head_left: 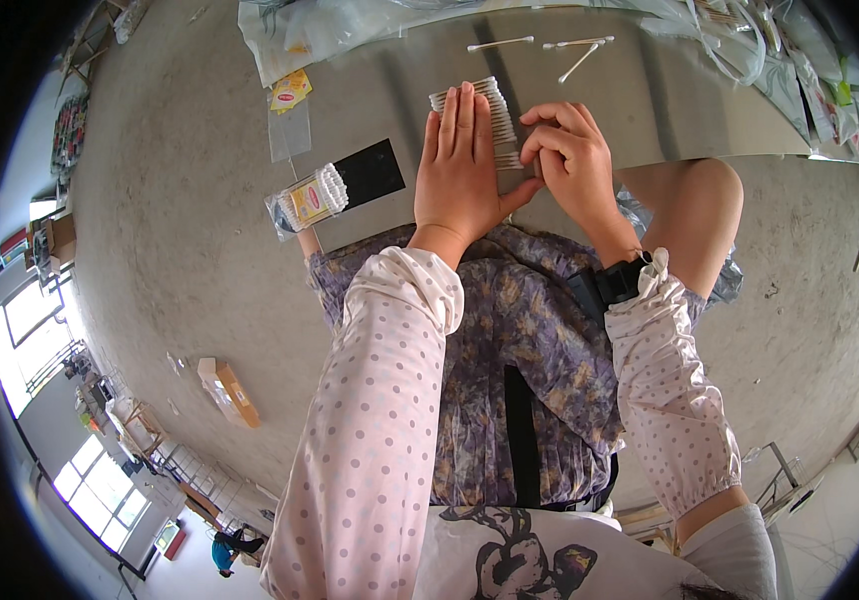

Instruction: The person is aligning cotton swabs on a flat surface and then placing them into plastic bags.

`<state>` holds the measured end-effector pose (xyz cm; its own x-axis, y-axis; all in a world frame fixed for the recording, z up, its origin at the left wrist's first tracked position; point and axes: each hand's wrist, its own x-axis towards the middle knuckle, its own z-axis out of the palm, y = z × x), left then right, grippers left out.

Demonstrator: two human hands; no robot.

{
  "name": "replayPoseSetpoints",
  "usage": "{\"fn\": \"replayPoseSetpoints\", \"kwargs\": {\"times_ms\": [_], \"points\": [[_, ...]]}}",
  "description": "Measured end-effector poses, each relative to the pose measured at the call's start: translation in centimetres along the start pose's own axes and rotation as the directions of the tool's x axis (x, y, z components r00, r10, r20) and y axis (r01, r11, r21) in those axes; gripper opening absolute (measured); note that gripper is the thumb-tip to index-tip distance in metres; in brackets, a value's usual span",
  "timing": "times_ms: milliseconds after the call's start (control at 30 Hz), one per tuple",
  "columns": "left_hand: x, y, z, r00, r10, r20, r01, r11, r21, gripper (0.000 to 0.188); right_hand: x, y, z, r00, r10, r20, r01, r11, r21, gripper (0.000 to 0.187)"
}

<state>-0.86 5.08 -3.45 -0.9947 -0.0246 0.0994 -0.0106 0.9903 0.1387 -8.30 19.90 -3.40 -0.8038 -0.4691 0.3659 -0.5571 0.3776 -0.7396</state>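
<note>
A row of white-tipped cotton swabs (pixel 498 110) lies side by side on the grey metal table (pixel 400 60). Across its left part rests my left hand (pixel 458 165), flat with fingers stretched forward and hiding many of the sticks. Just right of the row is my right hand (pixel 572 155), its fingers bent and the index fingertip and thumb close together by the swab ends. Whatever lies between those fingertips is too small to make out. Farther back on the table are a few loose swabs (pixel 500 44).
A clear pack of cotton swabs (pixel 312 197) sits at the left table edge beside a black rectangle (pixel 372 172). A yellow card (pixel 291 90) lies beyond it. Clear plastic bags (pixel 750 40) cover the far side. On the floor at left stands a cardboard box (pixel 228 392).
</note>
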Motion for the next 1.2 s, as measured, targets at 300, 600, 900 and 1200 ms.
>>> {"fn": "replayPoseSetpoints", "kwargs": {"times_ms": [300,600,900,1200], "points": [[0.05,-0.03,0.12,1.000,0.007,-0.004,-0.007,0.999,0.052,0.113,0.08,-0.02,0.12,1.000,-0.001,-0.032,0.000,1.000,-0.009,0.017],[0.09,-0.06,0.07,1.000,0.008,0.004,-0.008,0.999,0.037,0.112,0.08,0.02,0.37,0.996,0.030,-0.084,-0.029,1.000,0.007,0.026],[0.11,-0.05,0.09,1.000,0.009,0.002,-0.009,0.999,0.034,0.112,0.04,0.06,0.24,0.999,0.015,-0.041,-0.017,0.998,-0.055,0.025],[0.11,-0.04,-0.06,0.999,0.015,-0.032,-0.016,1.000,-0.006,0.106,0.20,-0.12,0.44,0.997,0.023,-0.072,-0.026,0.999,-0.036,0.027]]}}
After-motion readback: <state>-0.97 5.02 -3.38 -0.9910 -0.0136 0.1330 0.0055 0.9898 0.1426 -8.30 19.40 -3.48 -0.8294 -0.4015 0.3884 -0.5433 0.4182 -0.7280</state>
